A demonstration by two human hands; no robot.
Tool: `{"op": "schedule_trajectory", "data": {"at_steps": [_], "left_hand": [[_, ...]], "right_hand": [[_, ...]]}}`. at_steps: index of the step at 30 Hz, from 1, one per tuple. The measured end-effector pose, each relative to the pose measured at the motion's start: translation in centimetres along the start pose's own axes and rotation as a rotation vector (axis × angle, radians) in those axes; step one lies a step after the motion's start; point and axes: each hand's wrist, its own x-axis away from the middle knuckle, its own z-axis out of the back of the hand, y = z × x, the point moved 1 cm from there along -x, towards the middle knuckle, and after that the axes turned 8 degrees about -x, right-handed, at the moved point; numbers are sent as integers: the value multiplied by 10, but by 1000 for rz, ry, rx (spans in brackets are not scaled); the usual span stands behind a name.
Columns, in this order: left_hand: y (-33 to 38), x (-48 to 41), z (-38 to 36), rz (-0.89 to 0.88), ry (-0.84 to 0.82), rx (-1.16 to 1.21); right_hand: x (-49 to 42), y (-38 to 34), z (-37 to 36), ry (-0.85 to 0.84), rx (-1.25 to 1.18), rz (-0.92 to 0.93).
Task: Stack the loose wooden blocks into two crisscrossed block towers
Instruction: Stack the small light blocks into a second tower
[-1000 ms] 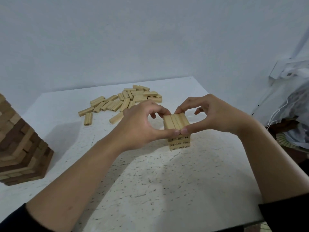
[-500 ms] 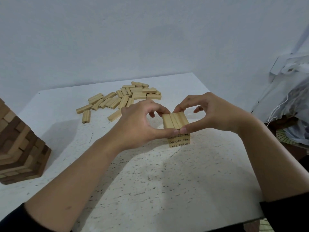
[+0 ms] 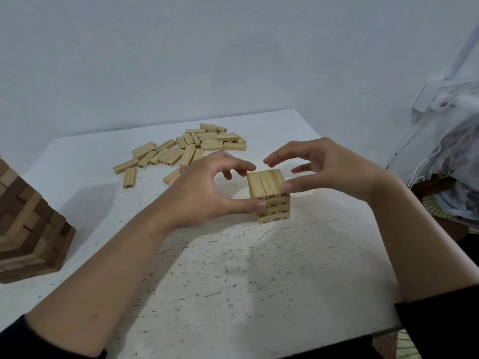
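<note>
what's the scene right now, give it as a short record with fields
surface: white speckled table
small tower: pale block stack at centre, three blocks across the top, printed numbers on the ends
left hand: thumb tip against the stack's near left side
right hand: thumb tip at the stack's top right corner, fingers arched above it
loose blocks: pile behind the hands, lying flat
second tower: taller two-tone stack at left edge, partly cut off

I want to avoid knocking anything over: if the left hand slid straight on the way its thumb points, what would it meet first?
The left hand would meet the small block tower first; its thumb tip already seems to touch the tower's near-left corner.
</note>
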Motion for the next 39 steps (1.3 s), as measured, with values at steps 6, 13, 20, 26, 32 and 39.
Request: {"op": "schedule_trajectory", "data": {"at_steps": [6,13,20,26,32,39], "left_hand": [[-3,0,-4,9,2,3],[-4,-1,-5,5,10,4],[-4,-1,-5,2,7,7],[-3,2,2,3,-9,-14],[-16,15,39,22,55,-52],[-56,29,79,220,324,-69]], "right_hand": [[-1,2,-4,-20,31,-18],[-2,3,-4,-17,47,-28],[-1,2,-4,-16,32,-30],[0,-1,-8,57,-32,8],[-7,-20,-20,251,-5,97],[-29,-65,-60,374,283,294]]}}
